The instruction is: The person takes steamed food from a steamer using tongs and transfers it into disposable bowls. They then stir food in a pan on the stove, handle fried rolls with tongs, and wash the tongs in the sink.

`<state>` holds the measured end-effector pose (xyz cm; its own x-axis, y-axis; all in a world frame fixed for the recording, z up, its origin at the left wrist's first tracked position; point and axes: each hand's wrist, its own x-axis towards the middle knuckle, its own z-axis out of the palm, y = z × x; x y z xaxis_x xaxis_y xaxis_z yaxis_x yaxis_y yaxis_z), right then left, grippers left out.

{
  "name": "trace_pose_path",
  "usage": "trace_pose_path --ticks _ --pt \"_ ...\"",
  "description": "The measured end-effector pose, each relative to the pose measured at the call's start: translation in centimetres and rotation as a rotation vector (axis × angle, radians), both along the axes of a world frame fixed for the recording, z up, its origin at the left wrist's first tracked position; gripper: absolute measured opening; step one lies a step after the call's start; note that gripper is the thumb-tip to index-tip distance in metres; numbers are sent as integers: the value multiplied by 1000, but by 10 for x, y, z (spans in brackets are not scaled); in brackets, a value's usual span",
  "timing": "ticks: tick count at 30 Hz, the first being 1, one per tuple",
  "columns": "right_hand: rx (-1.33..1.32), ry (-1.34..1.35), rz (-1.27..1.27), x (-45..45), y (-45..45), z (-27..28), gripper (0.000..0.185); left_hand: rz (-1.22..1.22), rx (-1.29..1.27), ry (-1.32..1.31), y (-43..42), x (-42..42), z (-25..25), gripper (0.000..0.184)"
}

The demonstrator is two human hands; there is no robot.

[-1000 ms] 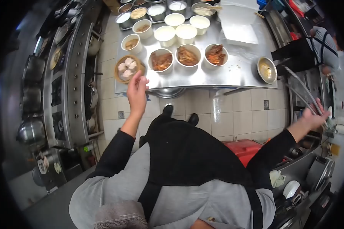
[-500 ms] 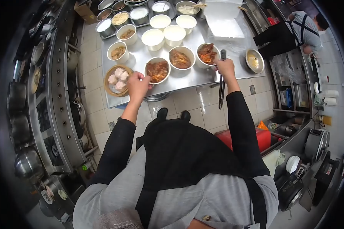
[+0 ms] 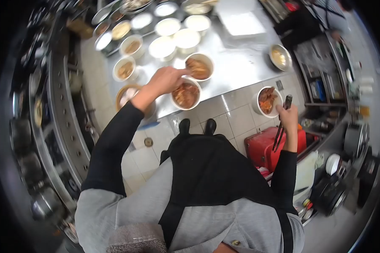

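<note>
My right hand (image 3: 288,118) is closed on black tongs (image 3: 279,135) and the rim of a white paper bowl (image 3: 257,102). Reddish-brown braised pieces, resembling chicken feet, fill that bowl, which is held out past the table's right front edge. The tongs point downward. My left hand (image 3: 166,80) reaches over the table, fingers closed at the left rim of a second bowl of brown pieces (image 3: 199,67); its thumb is hidden. Just below this hand stands a third bowl of braised pieces (image 3: 185,95), near the front edge. Behind my left wrist, a bamboo steamer (image 3: 121,92) with pale dumplings is partly covered.
Several white-filled bowls (image 3: 162,47) stand farther back on the steel table (image 3: 236,63), beside a white box (image 3: 240,19). A metal bowl (image 3: 280,57) sits at the right edge. Red containers (image 3: 257,147) stand below my right hand. Another person (image 3: 299,21) is at the far right.
My right hand has carried its bowl off the table, toward the right and nearer me. My left hand has moved right to the second bowl. The third bowl has shifted right and toward the front edge.
</note>
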<state>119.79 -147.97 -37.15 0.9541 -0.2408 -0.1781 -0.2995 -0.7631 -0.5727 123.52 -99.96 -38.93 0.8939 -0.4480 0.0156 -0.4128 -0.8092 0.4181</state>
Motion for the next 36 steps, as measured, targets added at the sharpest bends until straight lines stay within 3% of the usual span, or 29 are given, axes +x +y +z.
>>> trace_pose_path --ticks 2,6,7,13,15,18,23,24,27,31,36 --pt "-21 45 -128 -37 -31 9 26 -26 -32 -19 -11 18 -11 18" --pt "5 -78 -306 -94 -79 1 27 13 36 -92 -21 19 -26 20" --pt "36 -135 -323 -102 -92 -3 27 17 -135 -93 -28 14 -15 16" --pt "167 -69 -444 -106 -197 -15 24 113 53 -92 -83 2 52 12" --pt "178 -44 -441 -95 -233 -16 23 95 10 -150 -100 5 74 10" --pt "266 -39 -470 -69 -286 -9 26 206 -62 4 -180 17 155 13" --pt "329 -72 -453 -19 -365 -3 24 69 100 -162 -277 90 206 13" --pt "343 -75 -455 -10 -380 -1 23 -14 50 -323 -306 106 206 13" --pt "360 -120 -506 23 -425 -4 21 -103 28 -231 -404 163 221 12" --pt "286 -154 -546 60 -493 -22 21 -257 -131 -159 -516 267 188 10" --pt "3 -62 -718 90 -587 -57 25 -488 -238 -94 -671 410 149 12"
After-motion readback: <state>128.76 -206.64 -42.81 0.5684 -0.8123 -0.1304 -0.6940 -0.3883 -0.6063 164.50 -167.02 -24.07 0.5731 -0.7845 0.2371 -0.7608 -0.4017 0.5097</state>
